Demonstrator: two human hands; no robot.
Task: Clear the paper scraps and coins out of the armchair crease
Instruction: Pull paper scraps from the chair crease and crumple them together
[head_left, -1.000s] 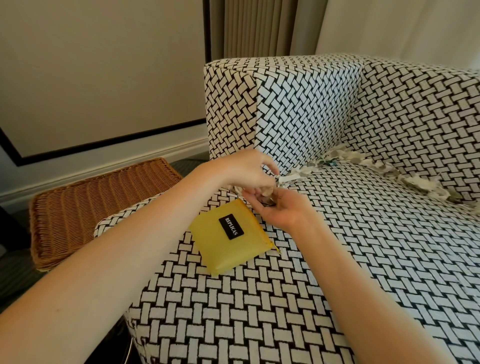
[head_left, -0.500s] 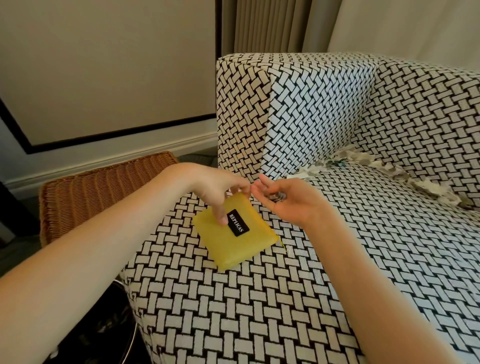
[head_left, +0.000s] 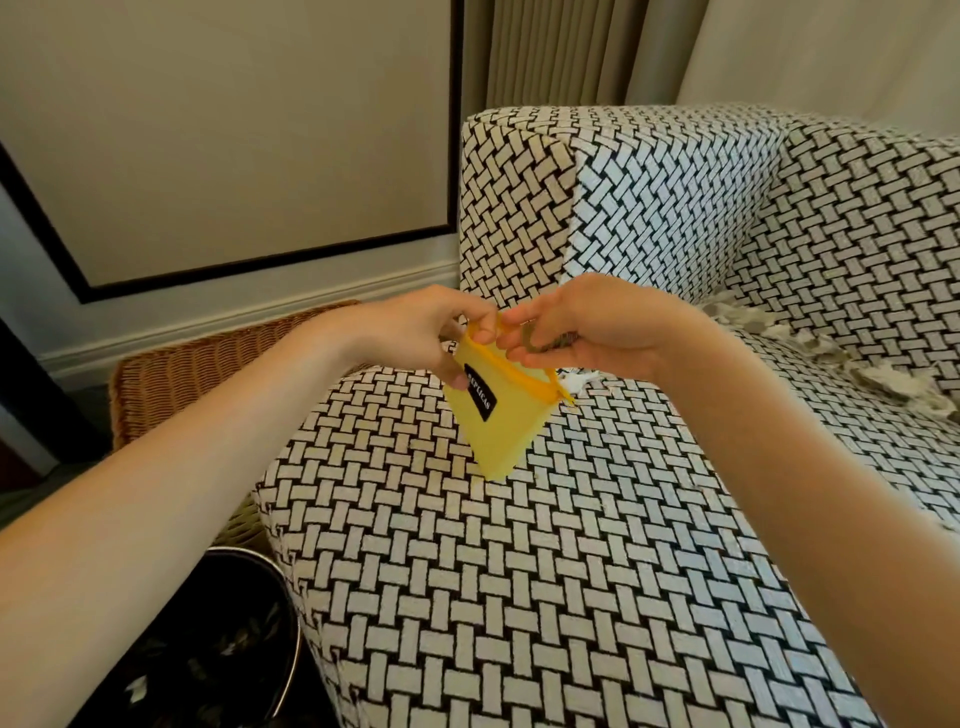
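Mid-frame, a yellow fabric zip pouch (head_left: 501, 415) is pinched open by the left hand (head_left: 415, 332), likely for coins (head_left: 535, 340) clutched in the right hand (head_left: 587, 325).

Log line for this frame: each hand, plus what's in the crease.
left hand: holds yellow pouch open | right hand: holds coins at pouch mouth | paper scraps: lie in armchair crease

Soft, even daylight, faint shadows, sharp focus, wide-angle bending at edges.

Forearms extended, left hand (head_left: 418, 332) and right hand (head_left: 589, 327) meet, fingers (head_left: 519, 317) pinching the pouch (head_left: 501, 434) rim.
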